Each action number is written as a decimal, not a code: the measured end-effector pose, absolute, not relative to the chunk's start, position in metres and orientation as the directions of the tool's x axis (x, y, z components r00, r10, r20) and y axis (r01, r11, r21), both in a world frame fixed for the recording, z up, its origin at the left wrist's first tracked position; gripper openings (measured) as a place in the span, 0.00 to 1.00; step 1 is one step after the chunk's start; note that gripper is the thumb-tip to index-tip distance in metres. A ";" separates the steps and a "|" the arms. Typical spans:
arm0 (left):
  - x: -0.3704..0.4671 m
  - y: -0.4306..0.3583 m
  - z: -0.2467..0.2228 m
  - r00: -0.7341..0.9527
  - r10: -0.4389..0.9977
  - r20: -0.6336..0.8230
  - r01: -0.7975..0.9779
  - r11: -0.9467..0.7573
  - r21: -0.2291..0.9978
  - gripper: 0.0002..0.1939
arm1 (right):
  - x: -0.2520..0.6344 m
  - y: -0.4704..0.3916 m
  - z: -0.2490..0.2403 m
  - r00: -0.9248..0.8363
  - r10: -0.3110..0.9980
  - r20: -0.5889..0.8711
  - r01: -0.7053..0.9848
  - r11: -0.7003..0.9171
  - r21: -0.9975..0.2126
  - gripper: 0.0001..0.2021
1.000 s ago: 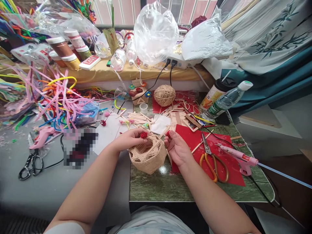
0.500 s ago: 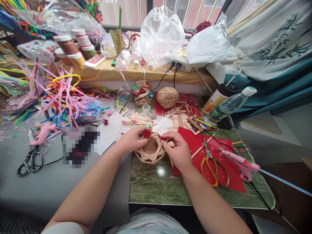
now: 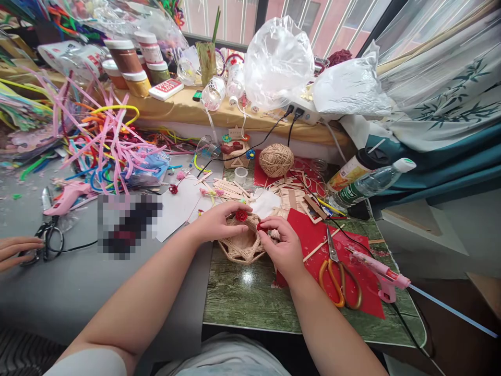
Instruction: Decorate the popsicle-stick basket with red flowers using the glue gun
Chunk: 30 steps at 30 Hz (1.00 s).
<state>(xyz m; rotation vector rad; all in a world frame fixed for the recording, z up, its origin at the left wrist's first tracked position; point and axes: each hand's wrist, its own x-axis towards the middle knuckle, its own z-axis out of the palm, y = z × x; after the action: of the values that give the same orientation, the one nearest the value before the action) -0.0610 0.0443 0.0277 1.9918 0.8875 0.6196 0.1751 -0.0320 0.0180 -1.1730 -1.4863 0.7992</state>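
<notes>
A twine-wrapped basket [image 3: 245, 253] with a polygonal rim rests on the green wood-patterned board. On its far rim, at the left, is a red rolled flower [image 3: 241, 215]. My left hand [image 3: 219, 222] is at the basket's left side, its fingers around the rim beside that flower, thumb over the opening. Between thumb and fingertips of my right hand [image 3: 282, 243] is a second, small red flower [image 3: 260, 226] at the rim's right side; it is partly hidden by the fingers.
Right of the basket lie orange-handled scissors [image 3: 340, 282], a pink glue gun [image 3: 385, 277] and red paper [image 3: 368, 297]. Behind are a twine ball [image 3: 276, 160] and wooden sticks. Another person's hand [image 3: 19, 250] touches black scissors [image 3: 52, 237] at far left.
Another person's hand has come in at the left edge, onto the black scissors. The camera view has shifted and tilted slightly. My two hands stay at the basket.
</notes>
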 end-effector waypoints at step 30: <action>-0.064 0.054 0.016 0.396 0.900 0.180 0.093 -0.235 0.968 0.28 | 0.180 -0.041 0.033 -0.524 0.747 0.410 0.306 0.614 -0.727 0.10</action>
<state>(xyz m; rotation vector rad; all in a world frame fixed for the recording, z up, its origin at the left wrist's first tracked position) -0.0635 0.0539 0.0155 1.6283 0.8950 0.9857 0.1802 -0.0405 0.0333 -0.8248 -2.1060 0.7695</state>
